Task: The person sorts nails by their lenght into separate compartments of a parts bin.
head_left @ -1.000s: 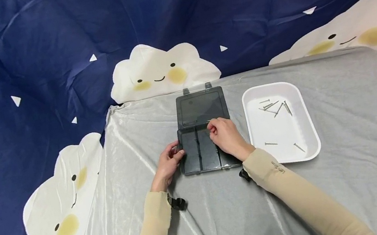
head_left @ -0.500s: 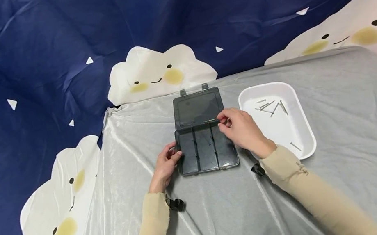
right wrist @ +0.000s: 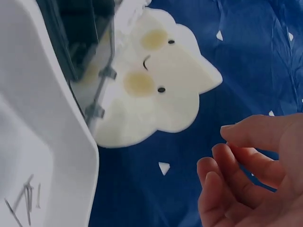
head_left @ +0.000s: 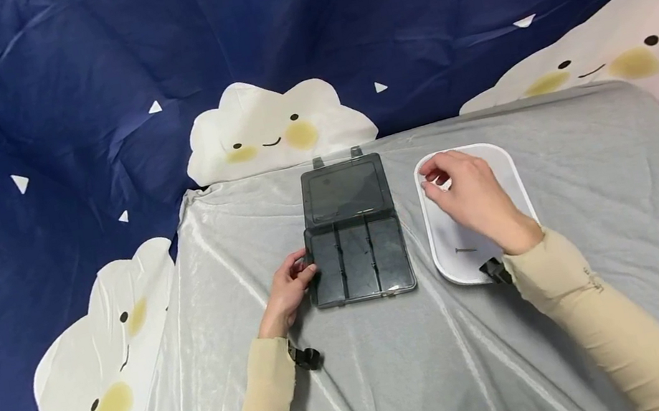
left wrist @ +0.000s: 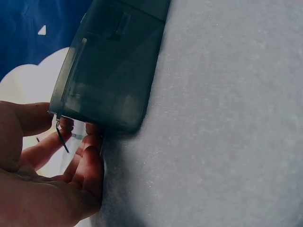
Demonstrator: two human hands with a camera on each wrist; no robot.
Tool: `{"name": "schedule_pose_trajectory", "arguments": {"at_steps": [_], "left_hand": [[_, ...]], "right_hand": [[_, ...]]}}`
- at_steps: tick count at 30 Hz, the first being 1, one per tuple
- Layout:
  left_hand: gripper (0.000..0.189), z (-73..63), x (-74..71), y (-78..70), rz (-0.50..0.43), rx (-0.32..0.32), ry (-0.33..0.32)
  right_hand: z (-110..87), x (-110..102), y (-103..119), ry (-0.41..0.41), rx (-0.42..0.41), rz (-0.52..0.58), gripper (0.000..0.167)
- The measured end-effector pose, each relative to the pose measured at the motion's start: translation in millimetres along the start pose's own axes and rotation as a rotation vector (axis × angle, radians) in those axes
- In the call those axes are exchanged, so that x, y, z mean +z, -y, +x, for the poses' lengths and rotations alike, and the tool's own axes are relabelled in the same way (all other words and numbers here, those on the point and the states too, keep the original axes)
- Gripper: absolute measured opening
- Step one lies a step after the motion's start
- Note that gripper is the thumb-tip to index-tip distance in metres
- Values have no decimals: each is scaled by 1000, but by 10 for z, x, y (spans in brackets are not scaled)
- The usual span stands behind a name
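Right hand (head_left: 470, 193) had moved from the box (head_left: 358, 270) to above the white tray (head_left: 444, 241), its fingers loosely curved; left hand (head_left: 287, 291) pinched the box's left edge; screws (head_left: 466, 249) lay inside the tray

In the head view, the right hand (head_left: 471, 192) hides much of the white tray (head_left: 447, 233). The right wrist view's lower edge crops some thin metal fasteners (right wrist: 28, 203). The left wrist view cuts off the dark box (left wrist: 109, 71) and left hand (left wrist: 49, 194); a speck (head_left: 366, 252) inside the box is indistinct.
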State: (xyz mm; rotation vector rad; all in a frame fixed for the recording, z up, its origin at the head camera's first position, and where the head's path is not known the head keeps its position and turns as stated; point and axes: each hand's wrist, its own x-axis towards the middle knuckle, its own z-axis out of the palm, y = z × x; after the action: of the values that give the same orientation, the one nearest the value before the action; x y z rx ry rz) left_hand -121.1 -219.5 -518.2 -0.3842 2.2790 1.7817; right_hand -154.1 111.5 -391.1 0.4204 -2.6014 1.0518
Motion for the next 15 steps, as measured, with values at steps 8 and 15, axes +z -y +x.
{"name": "schedule_pose_trajectory", "arguments": {"at_steps": [8,15], "left_hand": [[46,-5,-4,-13,-7,-4,-6],[46,6,-5,-3,-14,-27,2]], "right_hand": [[121,-187,-160,-7,69,2,17],[220,-207,-405,15,146,7,16]]}}
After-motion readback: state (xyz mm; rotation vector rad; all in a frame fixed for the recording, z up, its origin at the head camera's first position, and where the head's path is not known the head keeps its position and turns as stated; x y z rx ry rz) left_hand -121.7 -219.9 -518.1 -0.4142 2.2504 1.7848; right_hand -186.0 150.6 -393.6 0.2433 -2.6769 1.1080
